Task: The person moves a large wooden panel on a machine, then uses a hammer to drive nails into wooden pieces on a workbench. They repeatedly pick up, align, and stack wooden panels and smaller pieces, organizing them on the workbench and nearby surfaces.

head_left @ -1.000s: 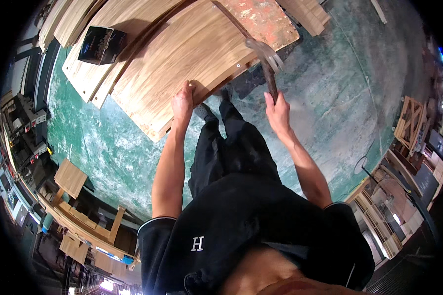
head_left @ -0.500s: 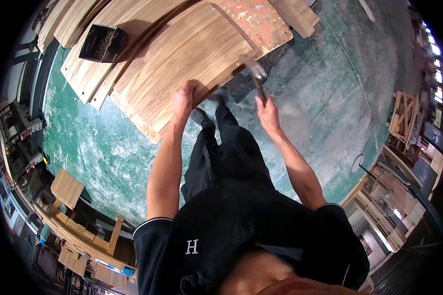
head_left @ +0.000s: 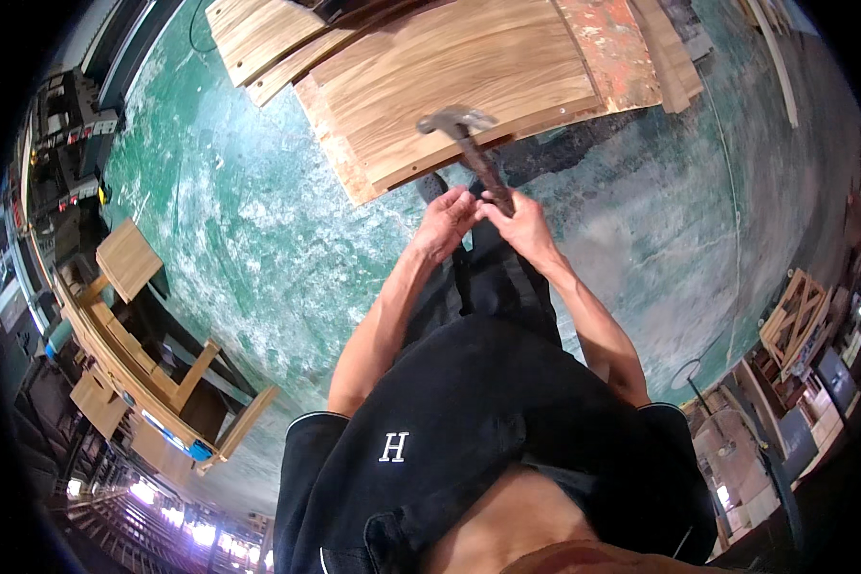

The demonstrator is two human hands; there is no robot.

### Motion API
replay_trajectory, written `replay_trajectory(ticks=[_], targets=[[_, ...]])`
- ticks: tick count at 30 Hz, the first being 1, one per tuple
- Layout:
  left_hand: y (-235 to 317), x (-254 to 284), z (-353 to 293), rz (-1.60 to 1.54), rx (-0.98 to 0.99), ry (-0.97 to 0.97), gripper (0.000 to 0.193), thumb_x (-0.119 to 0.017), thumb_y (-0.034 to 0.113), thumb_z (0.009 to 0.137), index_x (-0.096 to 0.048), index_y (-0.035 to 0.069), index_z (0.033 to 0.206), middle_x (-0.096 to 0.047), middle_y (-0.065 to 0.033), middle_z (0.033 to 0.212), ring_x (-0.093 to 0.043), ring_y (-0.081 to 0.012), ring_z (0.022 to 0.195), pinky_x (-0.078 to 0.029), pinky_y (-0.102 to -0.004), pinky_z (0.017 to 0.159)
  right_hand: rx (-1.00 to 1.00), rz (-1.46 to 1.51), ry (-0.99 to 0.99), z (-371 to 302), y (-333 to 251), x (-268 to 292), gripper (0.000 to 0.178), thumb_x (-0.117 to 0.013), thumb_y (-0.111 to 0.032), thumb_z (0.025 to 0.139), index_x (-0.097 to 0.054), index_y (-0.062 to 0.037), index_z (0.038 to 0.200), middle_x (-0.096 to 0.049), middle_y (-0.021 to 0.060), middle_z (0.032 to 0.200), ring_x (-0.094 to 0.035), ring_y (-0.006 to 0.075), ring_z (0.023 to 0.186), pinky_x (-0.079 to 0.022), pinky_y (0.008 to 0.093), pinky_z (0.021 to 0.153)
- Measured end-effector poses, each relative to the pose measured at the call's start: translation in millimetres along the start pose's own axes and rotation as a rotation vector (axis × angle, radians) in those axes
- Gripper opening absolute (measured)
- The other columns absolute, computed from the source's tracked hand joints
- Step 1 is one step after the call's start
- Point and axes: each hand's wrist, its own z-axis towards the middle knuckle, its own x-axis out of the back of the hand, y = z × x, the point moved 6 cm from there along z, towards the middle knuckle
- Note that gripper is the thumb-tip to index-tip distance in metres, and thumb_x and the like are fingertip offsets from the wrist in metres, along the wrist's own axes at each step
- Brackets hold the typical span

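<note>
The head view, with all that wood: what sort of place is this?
Probably a woodworking shop: the right hand holds a hammer, a wood-grain panel lies just ahead, and more boards lie beside it at the upper left.

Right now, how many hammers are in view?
1: the hammer in the right hand, overlapping the wooden panel in this view. Others may be hidden toward the dark rim.

Before me a panel [head_left: 459, 72] is lying on a worktop [head_left: 629, 57], other boards [head_left: 258, 33] lying to its left. My right hand [head_left: 524, 228] is holding a hammer [head_left: 481, 163] just beside my left hand [head_left: 445, 224], and a slatted frame [head_left: 794, 320] is sitting to my right
</note>
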Motion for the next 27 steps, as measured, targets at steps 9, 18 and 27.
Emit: replay_trajectory(ticks=[9, 18, 27], targets=[[22.8, -1.5, -25.7, -0.158, -0.158, -0.014, 0.027, -0.046, 0.019, 0.103, -0.054, 0.001, 0.121, -0.062, -0.0091, 0.114, -0.059, -0.0224, 0.106, -0.046, -0.0391, 0.100, 0.062, -0.288, -0.170, 3.8, -42.9, -44.4, 0.031, -0.068, -0.030, 0.086, -0.064, -0.0032, 0.102, -0.066, 0.0221, 0.079, -0.066, 0.0406, 0.079, -0.052, 0.0440, 0.066], [31.5, -7.0, -69.0, 0.062, 0.119, -0.143, 0.045, -0.058, 0.036, 0.097, -0.056, 0.000, 0.124, -0.065, -0.0117, 0.113, -0.064, -0.0221, 0.104, -0.051, -0.0411, 0.098, 0.031, -0.090, -0.345, 0.5, -59.5, -45.3, 0.023, -0.069, -0.018, 0.087, -0.065, -0.0003, 0.101, -0.070, 0.0081, 0.081, -0.064, 0.0105, 0.074, -0.053, 0.0299, 0.067], [32.6, 13.5, -71.5, 0.427, 0.334, -0.204, 0.032, -0.060, 0.032, 0.098, -0.065, 0.000, 0.101, -0.069, -0.0084, 0.090, -0.069, -0.0197, 0.089, -0.054, -0.0326, 0.085, -0.024, -0.007, -0.578, -17.4, -52.8, -51.7, 0.026, -0.067, -0.013, 0.085, -0.063, 0.0022, 0.106, -0.063, 0.0004, 0.083, -0.055, 0.0087, 0.078, -0.048, 0.0276, 0.072]])
